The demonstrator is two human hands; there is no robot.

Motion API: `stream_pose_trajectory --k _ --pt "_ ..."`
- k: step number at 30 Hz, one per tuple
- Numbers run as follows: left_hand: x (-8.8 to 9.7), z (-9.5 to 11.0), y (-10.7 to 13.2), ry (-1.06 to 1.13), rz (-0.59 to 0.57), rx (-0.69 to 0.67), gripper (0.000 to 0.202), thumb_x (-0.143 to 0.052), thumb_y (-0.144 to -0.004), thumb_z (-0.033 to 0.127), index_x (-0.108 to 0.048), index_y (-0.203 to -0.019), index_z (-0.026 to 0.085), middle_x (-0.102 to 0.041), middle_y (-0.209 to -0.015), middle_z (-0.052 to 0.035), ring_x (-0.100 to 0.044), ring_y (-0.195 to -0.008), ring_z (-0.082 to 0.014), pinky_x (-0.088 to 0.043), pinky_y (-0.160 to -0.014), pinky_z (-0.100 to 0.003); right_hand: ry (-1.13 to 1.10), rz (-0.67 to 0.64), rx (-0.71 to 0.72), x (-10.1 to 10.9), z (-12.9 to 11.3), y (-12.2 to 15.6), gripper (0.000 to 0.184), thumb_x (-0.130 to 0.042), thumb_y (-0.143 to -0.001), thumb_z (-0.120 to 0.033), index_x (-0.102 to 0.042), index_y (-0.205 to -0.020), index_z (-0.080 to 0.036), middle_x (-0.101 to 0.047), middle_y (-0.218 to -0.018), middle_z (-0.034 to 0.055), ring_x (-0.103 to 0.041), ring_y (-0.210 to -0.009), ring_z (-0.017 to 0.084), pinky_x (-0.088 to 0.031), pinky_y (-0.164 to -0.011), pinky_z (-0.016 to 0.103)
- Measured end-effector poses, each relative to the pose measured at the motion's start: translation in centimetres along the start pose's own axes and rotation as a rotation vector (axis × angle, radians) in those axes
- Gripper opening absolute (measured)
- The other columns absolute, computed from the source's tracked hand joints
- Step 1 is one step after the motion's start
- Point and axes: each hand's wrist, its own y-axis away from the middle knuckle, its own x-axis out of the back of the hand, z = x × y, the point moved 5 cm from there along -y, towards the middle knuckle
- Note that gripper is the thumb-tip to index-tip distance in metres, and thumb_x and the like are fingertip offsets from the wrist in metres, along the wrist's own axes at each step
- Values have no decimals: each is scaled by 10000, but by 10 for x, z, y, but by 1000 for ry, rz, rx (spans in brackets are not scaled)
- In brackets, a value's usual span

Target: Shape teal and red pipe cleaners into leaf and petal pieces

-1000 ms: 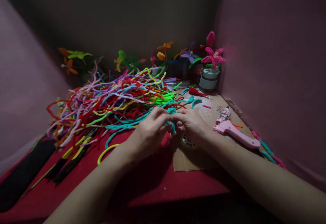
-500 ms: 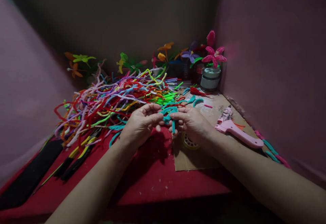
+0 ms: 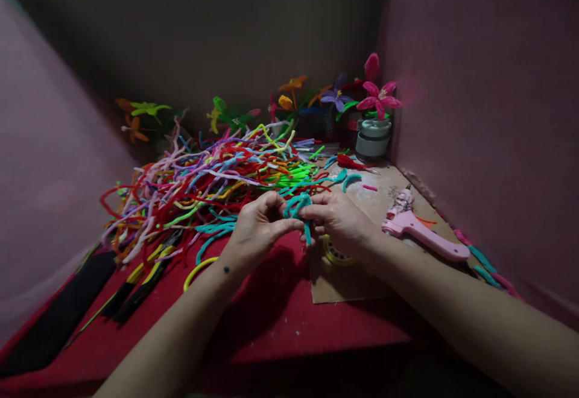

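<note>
My left hand [image 3: 257, 229] and my right hand [image 3: 339, 220] meet above the red table surface [image 3: 280, 319], both pinching a bent teal pipe cleaner piece [image 3: 296, 206]. One short teal end hangs down between the fingers. Just behind the hands lies a big tangled pile of coloured pipe cleaners [image 3: 203, 181]. A roll of tape [image 3: 335, 256] lies under my right wrist on a sheet of cardboard [image 3: 357, 277].
A pink glue gun [image 3: 420, 229] lies on the cardboard to the right. Finished pipe cleaner flowers [image 3: 377, 96] stand in pots along the back wall, by a grey jar [image 3: 373, 138]. Black and yellow pipe cleaners [image 3: 131, 283] lie at left. Pink walls close in both sides.
My left hand turned slightly and its fingers re-pinched the teal piece, which now stands a little higher between the hands. The view shifted slightly.
</note>
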Motion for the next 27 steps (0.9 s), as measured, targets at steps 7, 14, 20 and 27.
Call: stream_pose_trajectory --k 7,14,20,27 --pt "-1 -11 -2 152 -141 108 219 -727 -578 175 -544 -690 131 -552 -674 21 -538 -647 -110 -450 -664 -265 35 -59 -36 0 2 1 112 -620 -641 -241 -582 -614 -140 -542 -471 -20 -466 -359 80 -404 -370 212" --pt "0 -4 -3 -56 -78 -47 203 -717 -611 218 -541 -675 140 -516 -694 10 -502 -663 -111 -429 -634 -249 -1 -27 -56 7 4 -4 171 -643 -652 -269 -572 -575 -133 -505 -456 -32 -395 -349 49 -324 -351 183" --pt "-3 1 2 -93 -37 -179 197 -670 -675 240 -557 -816 163 -562 -793 2 -539 -726 -120 -450 -675 -249 -135 -56 -96 4 2 -3 148 -620 -639 -225 -559 -551 -123 -494 -433 -24 -391 -338 62 -286 -331 199" --pt "-6 -10 3 -122 -110 -48 247 -628 -714 297 -502 -886 172 -586 -651 28 -574 -553 -118 -456 -527 -235 -178 15 -13 7 3 -6 95 -651 -650 -214 -614 -665 -128 -571 -534 -13 -488 -449 70 -373 -422 190"
